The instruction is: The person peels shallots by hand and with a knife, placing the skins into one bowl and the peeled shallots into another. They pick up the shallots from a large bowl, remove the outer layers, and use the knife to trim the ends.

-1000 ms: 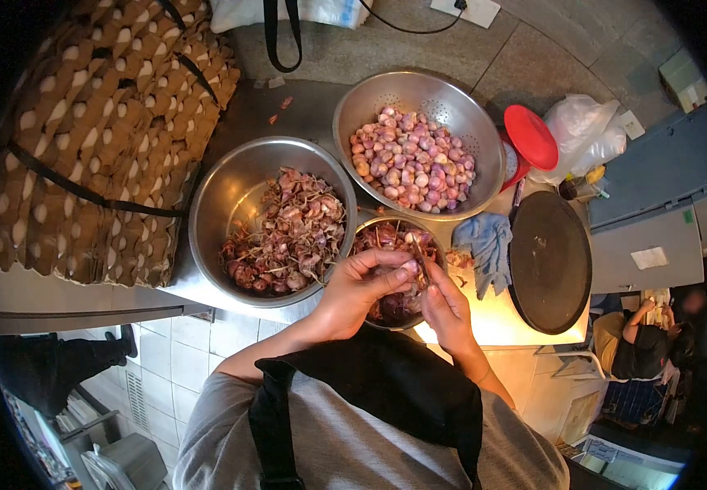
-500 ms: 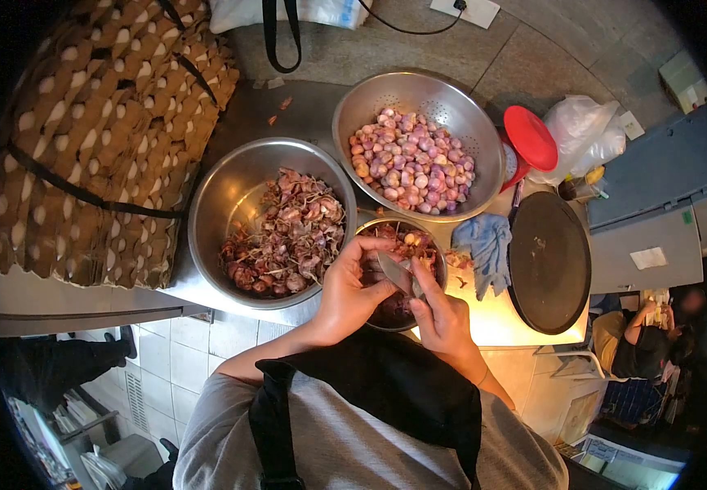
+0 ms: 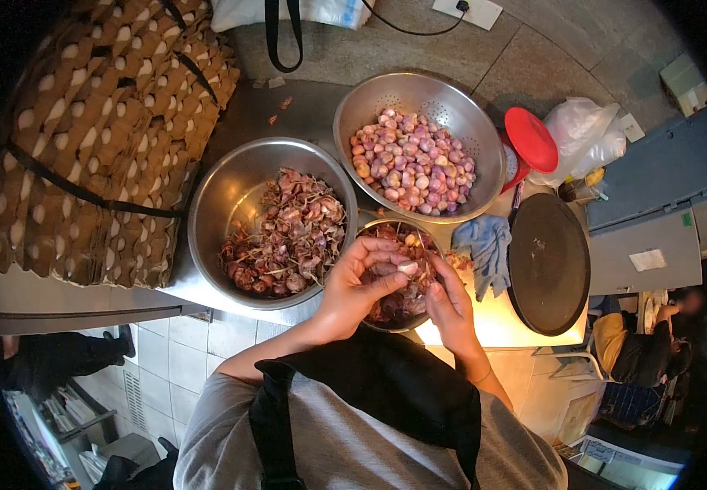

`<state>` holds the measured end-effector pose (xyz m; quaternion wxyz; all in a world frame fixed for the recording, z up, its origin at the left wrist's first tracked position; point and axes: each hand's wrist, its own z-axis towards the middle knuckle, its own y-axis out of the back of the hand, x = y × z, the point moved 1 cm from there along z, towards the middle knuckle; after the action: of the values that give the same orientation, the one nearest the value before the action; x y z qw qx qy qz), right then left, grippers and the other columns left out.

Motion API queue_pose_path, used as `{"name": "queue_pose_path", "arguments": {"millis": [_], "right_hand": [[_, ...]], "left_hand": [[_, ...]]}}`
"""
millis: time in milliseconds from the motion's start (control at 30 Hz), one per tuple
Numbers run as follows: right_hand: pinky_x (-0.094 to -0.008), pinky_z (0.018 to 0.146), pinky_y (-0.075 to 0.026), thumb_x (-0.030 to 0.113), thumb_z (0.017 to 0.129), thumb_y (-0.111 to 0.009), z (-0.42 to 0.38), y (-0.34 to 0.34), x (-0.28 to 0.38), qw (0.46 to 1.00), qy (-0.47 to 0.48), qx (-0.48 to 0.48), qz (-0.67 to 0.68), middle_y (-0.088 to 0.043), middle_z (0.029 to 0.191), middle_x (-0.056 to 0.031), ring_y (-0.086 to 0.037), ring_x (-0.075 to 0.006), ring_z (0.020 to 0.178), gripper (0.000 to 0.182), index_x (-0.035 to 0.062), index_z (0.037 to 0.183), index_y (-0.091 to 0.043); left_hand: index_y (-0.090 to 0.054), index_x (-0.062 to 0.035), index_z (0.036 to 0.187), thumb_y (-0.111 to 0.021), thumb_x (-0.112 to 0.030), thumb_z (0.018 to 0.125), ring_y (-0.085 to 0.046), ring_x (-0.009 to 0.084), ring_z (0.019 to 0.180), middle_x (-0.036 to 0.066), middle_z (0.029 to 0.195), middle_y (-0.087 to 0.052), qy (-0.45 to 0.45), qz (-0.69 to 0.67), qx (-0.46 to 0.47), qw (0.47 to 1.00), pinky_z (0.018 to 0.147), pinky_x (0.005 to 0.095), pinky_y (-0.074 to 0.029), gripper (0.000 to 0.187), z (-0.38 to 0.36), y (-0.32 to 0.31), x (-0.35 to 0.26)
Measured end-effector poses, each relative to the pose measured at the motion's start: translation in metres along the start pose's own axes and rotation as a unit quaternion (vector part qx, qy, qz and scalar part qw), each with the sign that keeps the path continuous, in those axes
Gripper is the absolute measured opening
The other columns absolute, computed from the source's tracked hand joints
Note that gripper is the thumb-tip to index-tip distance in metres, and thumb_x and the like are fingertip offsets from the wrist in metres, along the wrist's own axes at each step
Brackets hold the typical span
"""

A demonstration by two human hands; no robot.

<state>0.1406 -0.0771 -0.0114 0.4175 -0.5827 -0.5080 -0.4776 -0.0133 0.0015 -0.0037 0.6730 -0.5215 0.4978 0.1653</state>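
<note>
My left hand (image 3: 360, 282) is closed, pinching a small pale shallot (image 3: 407, 268) between thumb and fingers over the small metal bowl (image 3: 403, 328). Just to the right, my right hand (image 3: 450, 309) has its thumb and fingers bent together; what lies between them is hard to make out. No knife blade shows clearly now. Reddish skins and shallots fill the small bowl below, partly hidden by both hands. To the left, a large steel bowl (image 3: 206, 245) holds unpeeled shallots and dry skins. Behind, a steel colander (image 3: 484, 122) contains peeled shallots (image 3: 415, 159).
Stacked egg trays (image 3: 100, 147) tied with black straps stand at the left. Right of the small bowl lie a blue cloth (image 3: 484, 249) and a dark round tray (image 3: 549, 265). A red-lidded container (image 3: 531, 139) and plastic bags (image 3: 578, 135) sit behind. Another person (image 3: 643, 351) is at far right.
The knife blade seen between my hands no longer shows clearly. My right hand has shifted slightly right and down, and the pale shallot in my left fingers has come into view.
</note>
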Motion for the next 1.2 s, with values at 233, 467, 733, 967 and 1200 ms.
{"name": "queue_pose_path", "arguments": {"millis": [233,467,733,967,1200], "right_hand": [[-0.0156,0.05,-0.029,0.016,0.092,-0.038,0.0,-0.006,0.018,0.999,0.003,0.03,0.037,-0.045,0.072,0.0045,-0.033,-0.0021,0.055,0.046,0.0058,0.135,-0.024],[-0.0177,0.045,-0.026,0.017,0.092,-0.037,-0.004,-0.015,0.023,0.989,0.007,0.09,0.117,-0.035,0.057,0.0034,-0.031,-0.0053,0.048,0.045,0.0053,0.134,-0.025],[-0.0176,0.041,-0.026,0.022,0.092,-0.037,-0.001,-0.013,0.013,0.987,0.003,0.097,0.131,-0.033,0.053,0.0033,-0.031,-0.0046,0.044,0.045,0.0056,0.133,-0.027],[-0.0186,0.039,-0.025,0.028,0.092,-0.037,-0.003,-0.01,0.022,0.961,-0.077,0.119,0.238,-0.034,0.052,0.001,-0.029,-0.0061,0.041,0.046,0.0107,0.133,-0.027],[-0.0189,0.038,-0.025,0.027,0.092,-0.037,0.0,-0.004,0.015,0.971,-0.059,0.09,0.214,-0.033,0.052,0.0011,-0.029,-0.0063,0.041,0.044,0.0115,0.133,-0.028]], "left_hand": [[-0.053,-0.0039,0.105,-0.05,-0.001,0.085,-0.053,0.013,0.095,0.005,0.104,-0.054,0.103,-0.124,-0.002,0.987,0.083,0.0297,-0.047,0.02,0.001,0.003,0.0],[-0.055,-0.0038,0.101,-0.052,-0.001,0.083,-0.054,0.0138,0.094,0.005,0.103,-0.055,0.09,-0.098,-0.001,0.991,0.082,0.0297,-0.047,0.018,0.001,0.006,0.005],[-0.055,-0.0036,0.1,-0.051,-0.001,0.084,-0.055,0.014,0.092,0.006,0.101,-0.056,0.087,-0.11,-0.005,0.99,0.081,0.0298,-0.048,0.017,0.0,0.004,0.004],[-0.054,-0.0019,0.105,-0.049,-0.004,0.086,-0.055,0.0135,0.091,0.006,0.101,-0.057,0.142,-0.162,0.011,0.976,0.081,0.0289,-0.048,0.02,0.002,0.004,0.002],[-0.053,-0.0023,0.108,-0.048,-0.007,0.087,-0.055,0.014,0.092,0.007,0.101,-0.057,0.134,-0.131,0.023,0.982,0.081,0.029,-0.048,0.022,0.001,0.004,0.002]]}}
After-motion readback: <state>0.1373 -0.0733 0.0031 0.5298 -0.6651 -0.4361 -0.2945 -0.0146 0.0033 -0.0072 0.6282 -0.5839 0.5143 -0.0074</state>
